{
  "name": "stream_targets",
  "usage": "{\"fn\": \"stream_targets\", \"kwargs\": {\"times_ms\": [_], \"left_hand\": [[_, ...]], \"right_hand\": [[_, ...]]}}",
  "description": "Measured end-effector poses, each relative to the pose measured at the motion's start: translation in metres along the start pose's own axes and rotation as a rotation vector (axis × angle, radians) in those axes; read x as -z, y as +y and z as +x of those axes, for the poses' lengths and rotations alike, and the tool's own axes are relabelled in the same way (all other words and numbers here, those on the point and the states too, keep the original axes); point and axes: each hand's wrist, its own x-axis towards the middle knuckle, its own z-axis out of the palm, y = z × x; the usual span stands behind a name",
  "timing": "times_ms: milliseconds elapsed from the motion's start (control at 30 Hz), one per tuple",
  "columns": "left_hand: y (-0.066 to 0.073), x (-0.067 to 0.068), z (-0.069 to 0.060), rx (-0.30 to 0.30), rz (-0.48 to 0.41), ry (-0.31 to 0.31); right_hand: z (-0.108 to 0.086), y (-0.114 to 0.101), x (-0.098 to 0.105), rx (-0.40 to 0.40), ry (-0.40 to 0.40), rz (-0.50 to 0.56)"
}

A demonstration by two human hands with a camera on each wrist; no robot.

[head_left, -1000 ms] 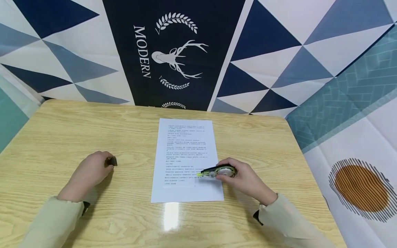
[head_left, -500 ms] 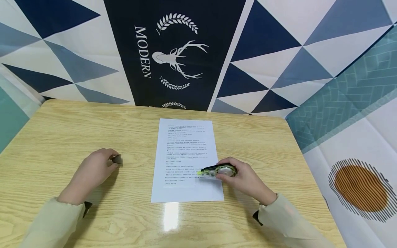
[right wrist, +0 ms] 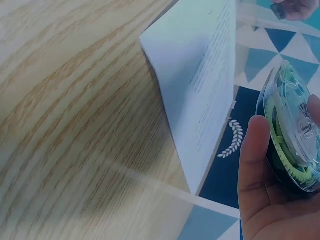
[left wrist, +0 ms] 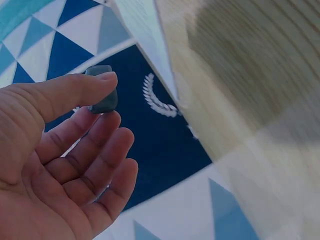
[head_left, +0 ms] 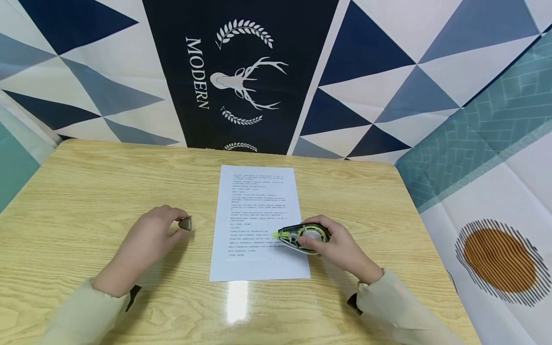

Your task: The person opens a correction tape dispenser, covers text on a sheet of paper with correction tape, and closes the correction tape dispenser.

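My left hand (head_left: 144, 244) is left of the printed sheet (head_left: 254, 211), raised over the table. Between thumb and forefinger it pinches a small dark see-through cap (head_left: 185, 223); the other fingers curl loosely below, as the left wrist view shows with the cap (left wrist: 104, 103) partly behind the thumb. In my right hand (head_left: 342, 247) is a correction tape (head_left: 297, 237), with a clear, black and lime-green body, held by its sides over the sheet's lower right. Its lime tip points left, apart from the cap. The right wrist view shows the correction tape (right wrist: 287, 135) above the table.
The wooden table (head_left: 108, 182) extends around the sheet and ends at a patterned backdrop (head_left: 241, 76). A second patterned cloth (head_left: 496, 206) hangs beyond the right edge. Light glares on the wood just below the sheet.
My left hand has moved right with the cap, nearer the sheet. My right hand has turned the correction tape so more of its flat side shows, and its tip has risen slightly.
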Motion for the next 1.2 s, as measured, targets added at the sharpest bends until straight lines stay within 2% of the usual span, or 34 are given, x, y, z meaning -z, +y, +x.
{"fn": "stream_targets", "kwargs": {"times_ms": [233,367,800,1000,1200], "left_hand": [[0.022,-0.011,0.007,-0.119,0.035,0.059],[0.033,-0.017,0.011,-0.157,0.047,0.068],[0.068,-0.030,0.020,-0.189,0.056,0.015],[0.079,-0.033,0.022,-0.218,0.052,0.009],[0.084,-0.037,0.023,-0.219,0.047,0.016]], "right_hand": [[0.001,-0.002,-0.001,-0.021,-0.003,0.059],[0.001,-0.003,-0.002,-0.014,-0.013,0.078],[0.005,-0.010,-0.008,-0.011,-0.027,0.120],[0.006,-0.014,-0.012,-0.011,-0.025,0.134],[0.007,-0.017,-0.014,-0.010,-0.045,0.162]]}}
